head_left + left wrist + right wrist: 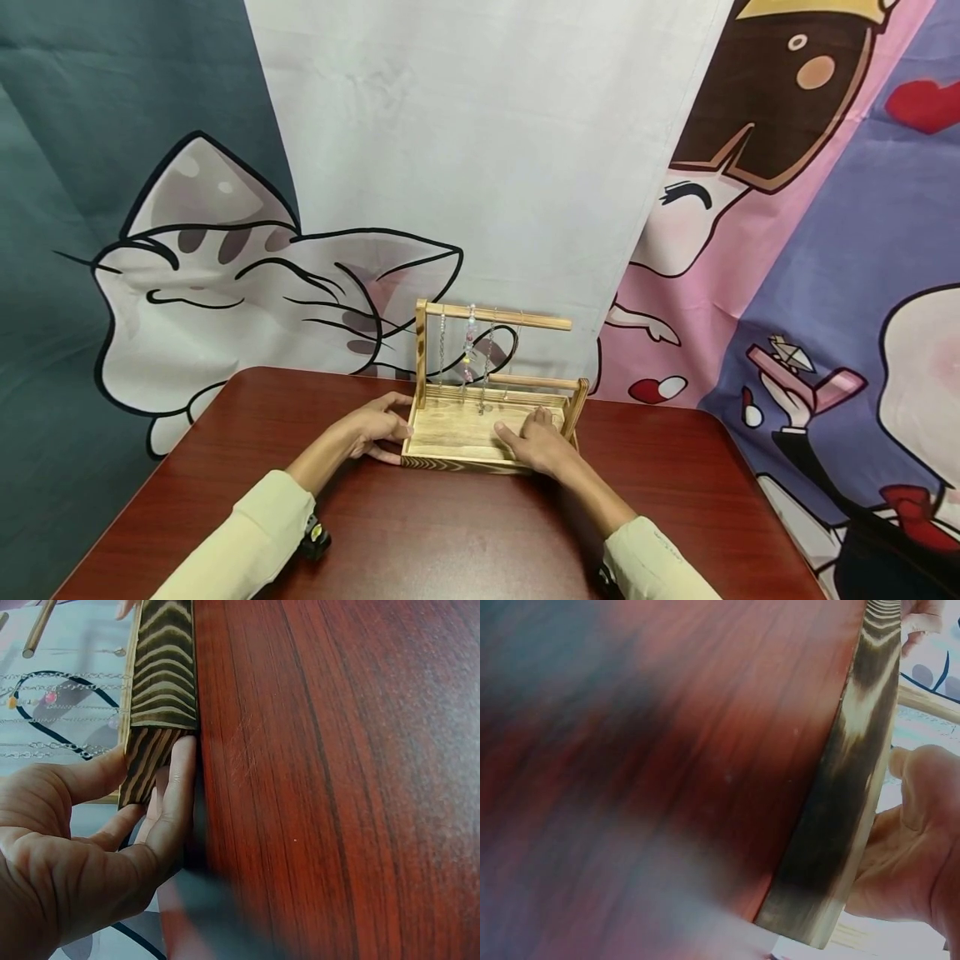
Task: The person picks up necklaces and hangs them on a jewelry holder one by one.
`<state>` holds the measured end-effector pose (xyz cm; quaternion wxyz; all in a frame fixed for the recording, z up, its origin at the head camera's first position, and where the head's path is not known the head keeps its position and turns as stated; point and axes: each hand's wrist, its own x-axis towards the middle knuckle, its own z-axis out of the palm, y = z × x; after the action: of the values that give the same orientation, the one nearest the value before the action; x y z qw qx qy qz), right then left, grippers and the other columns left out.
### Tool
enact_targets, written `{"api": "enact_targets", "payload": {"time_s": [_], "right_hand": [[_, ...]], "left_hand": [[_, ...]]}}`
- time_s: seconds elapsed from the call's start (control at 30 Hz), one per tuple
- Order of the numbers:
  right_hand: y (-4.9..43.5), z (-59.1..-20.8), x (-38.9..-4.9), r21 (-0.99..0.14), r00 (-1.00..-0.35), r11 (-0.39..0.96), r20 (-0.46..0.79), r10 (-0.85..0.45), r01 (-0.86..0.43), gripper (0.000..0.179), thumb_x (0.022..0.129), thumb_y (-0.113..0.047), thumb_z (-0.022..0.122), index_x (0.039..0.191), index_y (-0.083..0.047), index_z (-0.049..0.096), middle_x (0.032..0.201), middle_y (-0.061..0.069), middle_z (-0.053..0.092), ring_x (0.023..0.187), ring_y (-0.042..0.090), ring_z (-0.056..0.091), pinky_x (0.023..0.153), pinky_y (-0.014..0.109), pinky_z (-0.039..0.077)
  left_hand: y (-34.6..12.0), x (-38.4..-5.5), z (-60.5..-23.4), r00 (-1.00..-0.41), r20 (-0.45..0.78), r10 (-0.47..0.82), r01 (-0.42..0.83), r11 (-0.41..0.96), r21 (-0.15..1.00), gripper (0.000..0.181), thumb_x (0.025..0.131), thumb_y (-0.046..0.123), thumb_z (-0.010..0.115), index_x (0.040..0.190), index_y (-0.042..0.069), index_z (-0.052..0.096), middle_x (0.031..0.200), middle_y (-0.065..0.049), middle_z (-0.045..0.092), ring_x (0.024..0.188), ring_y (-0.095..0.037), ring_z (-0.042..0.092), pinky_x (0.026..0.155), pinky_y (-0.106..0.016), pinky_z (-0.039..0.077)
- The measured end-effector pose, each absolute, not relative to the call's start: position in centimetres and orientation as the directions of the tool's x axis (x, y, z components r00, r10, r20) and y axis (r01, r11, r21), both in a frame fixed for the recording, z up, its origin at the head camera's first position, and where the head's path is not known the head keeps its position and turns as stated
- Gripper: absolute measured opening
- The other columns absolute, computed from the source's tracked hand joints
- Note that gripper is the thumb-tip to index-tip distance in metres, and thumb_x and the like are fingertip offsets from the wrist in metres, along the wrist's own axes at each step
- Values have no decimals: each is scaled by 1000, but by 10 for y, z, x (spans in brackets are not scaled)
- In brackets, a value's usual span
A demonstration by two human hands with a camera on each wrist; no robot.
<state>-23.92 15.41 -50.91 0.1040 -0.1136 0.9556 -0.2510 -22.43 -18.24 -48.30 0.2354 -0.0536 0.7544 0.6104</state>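
Observation:
A wooden jewelry stand with a shallow tray base rests on the table. Several necklaces and bracelets hang from its upper bar. My left hand grips the left end of the tray. Its thumb lies at the rim and its fingers press the striped end wall. Over the right part of the tray, my right hand reaches in past the front wall, thumb spread from the fingers. In the right wrist view its fingertips are hidden.
The stand sits on a dark red wooden table, close to its far edge. A cartoon-printed cloth hangs behind. A short lower bar joins the right post.

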Motion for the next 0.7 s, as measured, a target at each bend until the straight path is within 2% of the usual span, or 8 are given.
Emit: {"api": "enact_targets", "payload": {"time_s": [0.07, 0.17, 0.27, 0.4, 0.53, 0.7], "right_hand": [[152, -509, -238, -500, -950, 851, -151, -272, -164, 111, 111, -78, 43, 149, 26, 53, 171, 52, 20, 167, 64, 19, 141, 70, 23], [147, -508, -235, -485, -947, 859, -165, -275, -164, 126, 104, -90, 40, 155, 26, 46, 171, 52, 22, 166, 64, 22, 139, 72, 28], [138, -496, -226, -481, -944, 863, -184, -272, -154, 125, 106, -84, 47, 158, 29, 36, 171, 53, 23, 164, 65, 26, 136, 73, 33], [127, -488, -218, -454, -941, 879, -212, -264, -145, 114, 110, -74, 51, 161, 26, 34, 175, 48, 22, 168, 60, 26, 138, 67, 35], [115, -487, -210, -448, -931, 880, -230, -284, -158, 112, 111, -77, 46, 164, 21, 36, 179, 42, 22, 171, 53, 23, 142, 62, 31], [98, -487, -204, -437, -911, 871, -223, -347, -225, 114, 108, -82, 44, 163, 19, 42, 178, 41, 25, 170, 52, 27, 141, 60, 33]], "left_hand": [[-182, -224, -483, -884, -420, 206, -368, 250, 896, 74, 103, -4, 69, 168, 8, 37, 131, -25, 68, 111, -29, 74, 80, -51, 74], [-182, -224, -483, -884, -421, 205, -368, 250, 895, 74, 102, -5, 69, 168, 8, 37, 131, -25, 69, 110, -29, 74, 80, -51, 75], [-182, -224, -483, -884, -419, 206, -367, 249, 896, 74, 102, -5, 69, 168, 8, 37, 130, -25, 69, 109, -29, 74, 79, -51, 75], [-182, -224, -483, -884, -415, 214, -363, 245, 899, 73, 102, -4, 69, 167, 8, 37, 130, -25, 68, 109, -28, 74, 80, -51, 74], [-183, -225, -483, -884, -419, 208, -369, 240, 898, 73, 103, -4, 69, 168, 8, 37, 130, -24, 69, 109, -28, 74, 80, -51, 74], [-183, -226, -482, -883, -421, 206, -371, 241, 897, 74, 102, -4, 69, 168, 8, 37, 131, -25, 69, 109, -29, 74, 80, -51, 74]]}}
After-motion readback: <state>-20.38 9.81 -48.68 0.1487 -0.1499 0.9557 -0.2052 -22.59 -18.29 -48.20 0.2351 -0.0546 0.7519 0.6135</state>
